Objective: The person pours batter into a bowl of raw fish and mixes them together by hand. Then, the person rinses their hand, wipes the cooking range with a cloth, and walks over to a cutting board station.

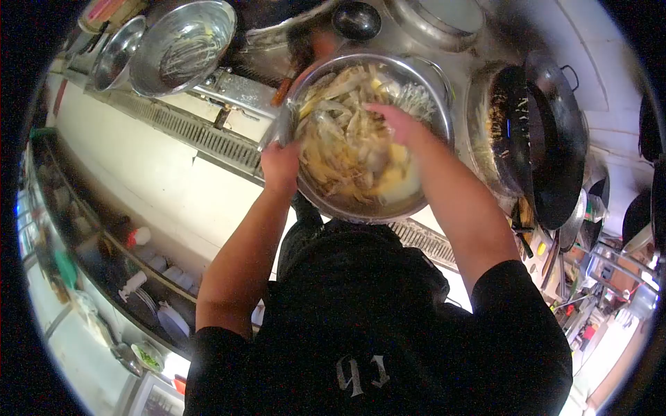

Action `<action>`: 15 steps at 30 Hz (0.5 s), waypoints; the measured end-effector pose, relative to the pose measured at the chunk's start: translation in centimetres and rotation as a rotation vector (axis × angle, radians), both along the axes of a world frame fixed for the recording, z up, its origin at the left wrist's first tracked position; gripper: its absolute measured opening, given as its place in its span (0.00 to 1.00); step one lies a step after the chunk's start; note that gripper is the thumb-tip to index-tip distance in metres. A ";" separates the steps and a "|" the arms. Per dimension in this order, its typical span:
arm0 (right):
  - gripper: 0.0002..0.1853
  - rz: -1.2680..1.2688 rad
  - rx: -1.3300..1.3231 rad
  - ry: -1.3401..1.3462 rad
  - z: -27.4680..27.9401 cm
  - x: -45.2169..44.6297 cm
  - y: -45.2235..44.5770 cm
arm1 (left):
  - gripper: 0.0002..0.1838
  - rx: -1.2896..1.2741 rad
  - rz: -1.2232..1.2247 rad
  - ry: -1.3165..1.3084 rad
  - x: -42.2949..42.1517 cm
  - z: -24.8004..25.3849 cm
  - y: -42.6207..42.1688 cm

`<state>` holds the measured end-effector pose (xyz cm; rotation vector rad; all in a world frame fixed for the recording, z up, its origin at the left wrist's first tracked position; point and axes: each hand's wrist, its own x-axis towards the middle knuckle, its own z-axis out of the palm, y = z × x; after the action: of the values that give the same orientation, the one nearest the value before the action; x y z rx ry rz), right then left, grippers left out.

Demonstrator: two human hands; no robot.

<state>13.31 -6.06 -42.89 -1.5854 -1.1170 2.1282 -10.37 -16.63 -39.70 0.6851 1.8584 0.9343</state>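
A large round metal bowl (445,149) holds pale, elongated pieces of food (340,128) in a yellow, wet coating; their kind I cannot make out. White powder or paste (416,102) clings to the inner wall at the upper right. My left hand (280,165) is closed on the bowl's left rim, beside a greyish, blurred item (279,128). My right hand (399,126) reaches into the bowl from the right and touches the food. Motion blur and the food hide most of its fingers.
Two metal bowls, one smeared inside (191,52) and one smaller (119,55), stand at the upper left. A black ladle (356,21) lies behind the large bowl. Dark woks (555,139) lean at the right. Shelves with dishes (173,322) are at the lower left.
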 end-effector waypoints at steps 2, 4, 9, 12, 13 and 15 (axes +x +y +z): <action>0.32 0.136 0.218 0.051 -1.5 -0.1 -0.3 | 0.14 0.013 -0.005 0.027 0.0 0.1 -0.1; 0.23 -0.187 -0.074 0.105 0.3 -2.6 -1.2 | 0.15 0.050 -0.023 0.008 0.0 0.0 0.0; 0.30 -0.110 -0.009 -0.292 5.2 -5.0 -3.8 | 0.14 0.010 0.041 -0.047 0.1 -0.7 0.2; 0.32 -0.023 0.198 -0.435 5.9 -7.0 -7.0 | 0.13 0.023 0.102 -0.095 0.8 0.7 0.4; 0.31 0.016 0.423 -0.563 6.0 -7.3 -7.9 | 0.12 0.033 0.130 -0.107 1.0 1.3 0.4; 0.29 0.131 0.493 -0.560 5.7 -6.7 -8.6 | 0.11 0.034 0.127 -0.104 1.0 0.7 0.5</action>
<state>6.62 -14.66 -37.17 -1.9244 -1.7856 1.3224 -9.38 -16.17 -39.00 0.5338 1.8135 1.0657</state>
